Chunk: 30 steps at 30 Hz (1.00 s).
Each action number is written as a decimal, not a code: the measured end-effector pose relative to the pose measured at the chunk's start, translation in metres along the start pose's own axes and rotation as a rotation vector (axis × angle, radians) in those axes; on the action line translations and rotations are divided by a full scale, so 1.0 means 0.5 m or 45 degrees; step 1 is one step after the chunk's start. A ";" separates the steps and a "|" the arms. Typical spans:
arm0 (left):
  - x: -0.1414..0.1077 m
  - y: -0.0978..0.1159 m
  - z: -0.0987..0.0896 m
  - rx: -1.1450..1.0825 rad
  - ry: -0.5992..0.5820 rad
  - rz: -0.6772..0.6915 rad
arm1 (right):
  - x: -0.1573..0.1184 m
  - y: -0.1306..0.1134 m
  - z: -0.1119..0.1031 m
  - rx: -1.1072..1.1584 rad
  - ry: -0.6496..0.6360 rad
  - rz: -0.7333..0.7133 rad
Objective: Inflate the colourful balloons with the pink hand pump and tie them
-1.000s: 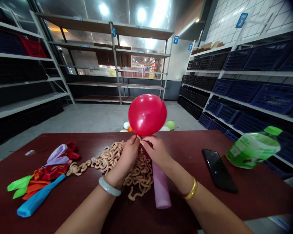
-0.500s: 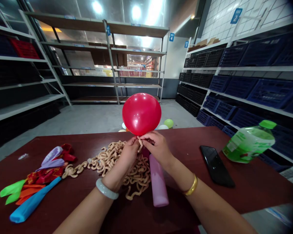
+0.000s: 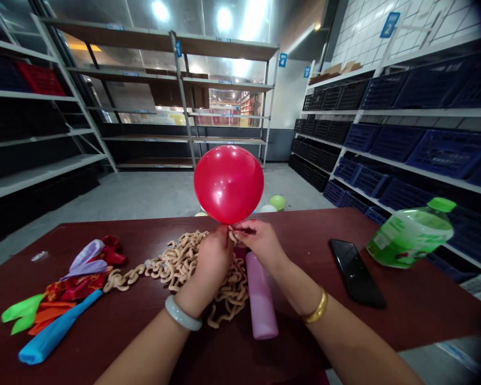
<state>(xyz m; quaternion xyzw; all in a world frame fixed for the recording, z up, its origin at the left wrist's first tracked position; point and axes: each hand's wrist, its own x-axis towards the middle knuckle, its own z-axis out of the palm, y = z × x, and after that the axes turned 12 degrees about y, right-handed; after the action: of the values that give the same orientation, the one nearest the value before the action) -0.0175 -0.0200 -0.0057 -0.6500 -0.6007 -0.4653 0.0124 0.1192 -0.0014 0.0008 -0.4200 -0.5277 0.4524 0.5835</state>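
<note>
An inflated red balloon stands upright above the table with its neck pointing down. My left hand is closed around the neck, and its fingers hide the knot area. Close beside it, my right hand pinches a small tan curly piece just under the balloon. Below my hands spreads a pile of similar tan curly pieces, partly covered by my left hand and wrist. A pinkish-purple cylinder lies under my right wrist.
To the left lie a blue cylinder, possibly a pump, and several uninflated balloons. A black phone and a green bottle are on the right of the dark red table. Balloons rest on the floor beyond; crate shelves stand around.
The red balloon has risen slightly and looks a little larger. My left hand has turned, its back now facing me more, and moved slightly right. My right hand still pinches beside it.
</note>
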 end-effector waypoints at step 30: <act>0.021 -0.008 0.006 -0.112 -0.120 0.126 | 0.003 -0.018 -0.016 -0.521 0.073 -0.329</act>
<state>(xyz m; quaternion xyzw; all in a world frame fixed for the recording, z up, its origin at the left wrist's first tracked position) -0.0204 -0.0093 -0.0029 -0.7001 -0.5466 -0.4590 -0.0216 0.1280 -0.0020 0.0090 -0.4714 -0.6408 0.2455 0.5540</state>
